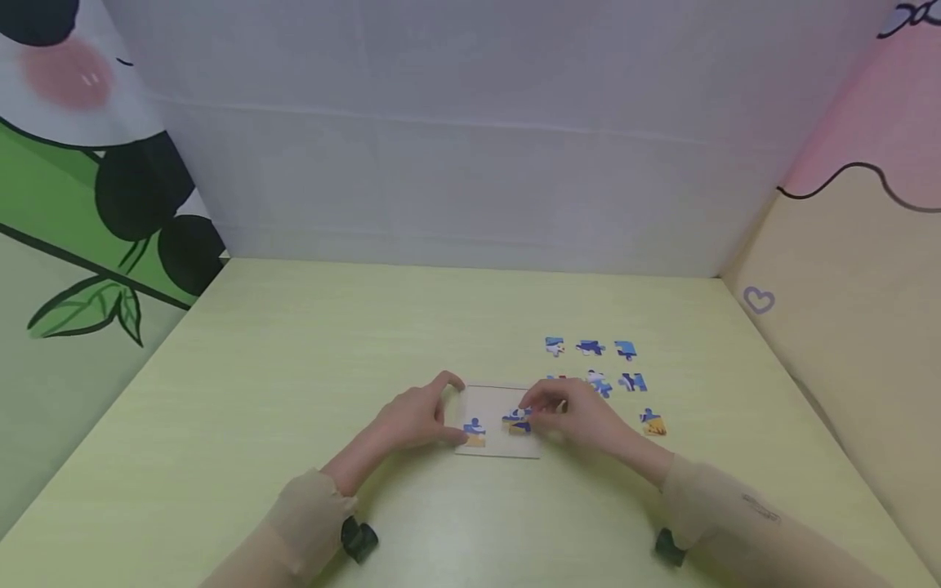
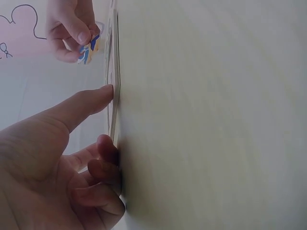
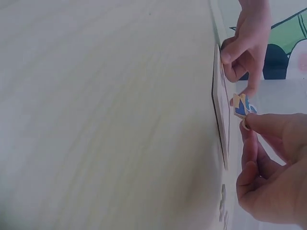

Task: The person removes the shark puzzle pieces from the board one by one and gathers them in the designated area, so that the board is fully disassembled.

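Note:
A flat, square puzzle board (image 1: 492, 445) lies on the table. My left hand (image 1: 421, 415) holds its left side, thumb at the near corner and bent index finger at the far corner. Beside that thumb, a blue and yellow puzzle piece (image 1: 474, 433) sits in the board's near left corner. My right hand (image 1: 577, 412) pinches another blue and yellow puzzle piece (image 3: 244, 105) between thumb and fingertips. The right wrist view shows this piece tilted and raised off the board; in the head view it overlaps the board's right part.
Several loose pieces lie to the right of and beyond the board, among them a dark blue piece (image 1: 590, 348) and a yellow one (image 1: 653, 422). My right hand partly covers one. A pale wall (image 1: 470, 188) closes the table's far edge, with printed panels at both sides.

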Demonstrator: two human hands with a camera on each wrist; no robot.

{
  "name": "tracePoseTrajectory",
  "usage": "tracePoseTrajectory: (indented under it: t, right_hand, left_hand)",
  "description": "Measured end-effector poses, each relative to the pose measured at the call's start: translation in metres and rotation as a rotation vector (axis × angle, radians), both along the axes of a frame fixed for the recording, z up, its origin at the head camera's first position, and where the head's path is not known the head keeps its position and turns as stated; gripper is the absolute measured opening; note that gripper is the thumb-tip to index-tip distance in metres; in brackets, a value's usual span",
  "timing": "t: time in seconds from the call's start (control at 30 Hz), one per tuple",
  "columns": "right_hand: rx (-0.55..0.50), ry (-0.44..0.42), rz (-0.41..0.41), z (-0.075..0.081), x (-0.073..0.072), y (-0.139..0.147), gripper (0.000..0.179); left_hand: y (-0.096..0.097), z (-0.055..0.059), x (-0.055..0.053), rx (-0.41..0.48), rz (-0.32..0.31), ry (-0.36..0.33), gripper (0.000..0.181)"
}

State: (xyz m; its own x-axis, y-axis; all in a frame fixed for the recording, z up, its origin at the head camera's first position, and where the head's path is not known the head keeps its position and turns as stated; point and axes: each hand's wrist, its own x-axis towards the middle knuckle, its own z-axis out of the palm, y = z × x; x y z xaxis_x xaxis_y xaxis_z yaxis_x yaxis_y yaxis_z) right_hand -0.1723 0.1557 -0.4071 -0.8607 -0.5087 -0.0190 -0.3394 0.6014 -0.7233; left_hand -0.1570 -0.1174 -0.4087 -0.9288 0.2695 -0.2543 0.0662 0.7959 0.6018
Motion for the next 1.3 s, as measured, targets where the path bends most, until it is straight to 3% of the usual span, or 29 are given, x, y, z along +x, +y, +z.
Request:
tracePoseTrajectory:
  t: [0.37,0.77,1.3]
  right_hand:
    - [0.02,0.07,-0.042,-0.002,-0.006,0.046,0.013]
    - [0.087,0.061,-0.027,-0.001,-0.007,0.088,0.014]
    - [0.141,0.019,-0.077,-0.005,-0.012,0.112,0.011]
  left_hand:
    - [-0.005,0.001,0.0,0.004,-0.001,0.007,0.069]
    - [-0.008,0.001,0.002,0.002,-0.004,0.005,0.069]
    - [-0.007,0.002,0.002,-0.002,-0.001,0.004,0.069]
